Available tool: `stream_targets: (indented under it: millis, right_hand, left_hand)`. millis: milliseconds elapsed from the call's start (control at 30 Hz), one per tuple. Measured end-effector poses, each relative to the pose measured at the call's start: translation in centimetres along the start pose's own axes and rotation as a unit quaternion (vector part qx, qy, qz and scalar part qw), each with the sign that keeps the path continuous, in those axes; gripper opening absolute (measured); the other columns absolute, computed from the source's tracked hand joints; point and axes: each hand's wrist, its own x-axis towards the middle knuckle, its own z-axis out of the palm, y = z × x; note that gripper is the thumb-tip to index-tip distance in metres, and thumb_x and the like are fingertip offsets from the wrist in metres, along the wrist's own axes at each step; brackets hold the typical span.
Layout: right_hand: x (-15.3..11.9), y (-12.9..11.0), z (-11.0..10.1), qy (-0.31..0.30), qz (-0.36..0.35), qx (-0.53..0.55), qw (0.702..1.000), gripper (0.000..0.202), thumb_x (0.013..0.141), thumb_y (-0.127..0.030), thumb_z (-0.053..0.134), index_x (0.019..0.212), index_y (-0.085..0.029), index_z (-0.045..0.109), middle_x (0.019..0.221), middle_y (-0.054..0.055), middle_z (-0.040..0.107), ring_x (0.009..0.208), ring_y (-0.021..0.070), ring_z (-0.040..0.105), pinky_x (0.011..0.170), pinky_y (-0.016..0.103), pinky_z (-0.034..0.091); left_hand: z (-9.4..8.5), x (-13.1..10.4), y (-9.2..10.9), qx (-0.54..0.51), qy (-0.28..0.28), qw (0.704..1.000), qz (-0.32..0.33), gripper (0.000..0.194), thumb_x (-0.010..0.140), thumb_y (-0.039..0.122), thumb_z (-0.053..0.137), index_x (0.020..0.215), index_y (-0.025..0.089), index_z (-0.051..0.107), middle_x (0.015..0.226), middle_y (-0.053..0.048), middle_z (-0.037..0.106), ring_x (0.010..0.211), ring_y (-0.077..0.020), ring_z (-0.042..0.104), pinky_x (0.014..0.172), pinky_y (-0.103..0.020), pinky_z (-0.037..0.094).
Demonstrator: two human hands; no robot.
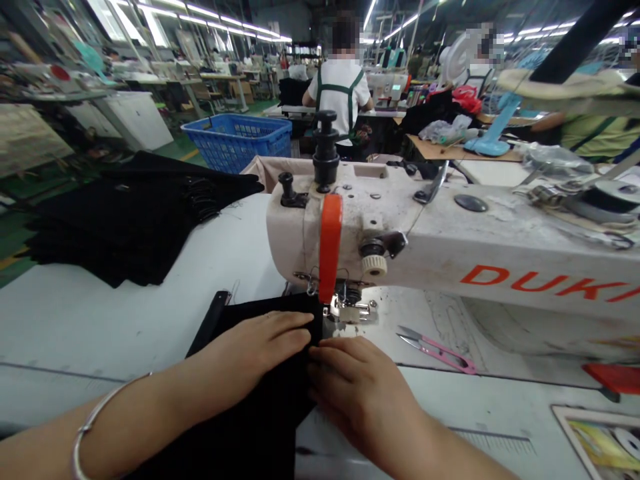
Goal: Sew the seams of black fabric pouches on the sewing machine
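A piece of black fabric (250,407) lies on the bed of a white sewing machine (430,233), its far right edge beside the presser foot (347,312). My left hand (265,340) rests flat on the fabric, fingers stretched toward the needle area. Close to it, my right hand (357,383) has its fingers curled together at the fabric's right edge, with the fingertips partly hidden. An orange guard (331,247) hangs down in front of the needle, which I cannot make out. Pink-handled thread snips (440,350) lie on the bed to the right of my right hand.
A stack of black fabric pieces (115,220) sits at the table's left. Beyond it stands a blue basket (240,140). A person (340,93) works ahead with their back to me. A blue fan base (493,143) and plastic bags are at the back right.
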Motion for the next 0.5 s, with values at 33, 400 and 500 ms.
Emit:
stream_targets:
  millis: [33, 400, 500]
  right_hand:
    - [0.0, 0.0, 0.1, 0.0, 0.0, 0.008, 1.0, 0.013, 0.1, -0.022, 0.057, 0.102, -0.018, 0.069, 0.111, 0.004, 0.072, 0.104, 0.0231, 0.062, 0.086, 0.038, 0.053]
    - [0.1, 0.2, 0.2, -0.008, -0.011, 0.012, 1.0, 0.02, 0.098, -0.015, 0.053, 0.082, -0.019, 0.065, 0.092, 0.002, 0.069, 0.096, 0.0217, 0.063, 0.082, 0.036, 0.053]
    - [0.1, 0.3, 0.2, -0.027, 0.009, 0.021, 0.999, 0.013, 0.095, -0.013, 0.057, 0.087, -0.019, 0.066, 0.099, 0.003, 0.069, 0.101, 0.0232, 0.061, 0.088, 0.038, 0.052]
  left_hand:
    - [-0.2, 0.2, -0.3, -0.008, 0.015, 1.0, 0.003, 0.039, 0.094, 0.004, 0.045, 0.128, 0.019, 0.057, 0.139, -0.009, 0.061, 0.125, -0.0214, 0.059, 0.106, -0.036, 0.05]
    - [-0.4, 2.6, 1.9, 0.048, -0.106, 0.992, 0.052, 0.028, 0.092, 0.006, 0.054, 0.118, 0.013, 0.061, 0.134, -0.014, 0.063, 0.125, -0.0264, 0.059, 0.107, -0.04, 0.048]
    - [-0.4, 3.6, 0.9, 0.033, -0.117, 0.991, 0.051, 0.025, 0.094, 0.006, 0.052, 0.116, 0.014, 0.061, 0.133, -0.013, 0.062, 0.124, -0.0234, 0.059, 0.109, -0.038, 0.046]
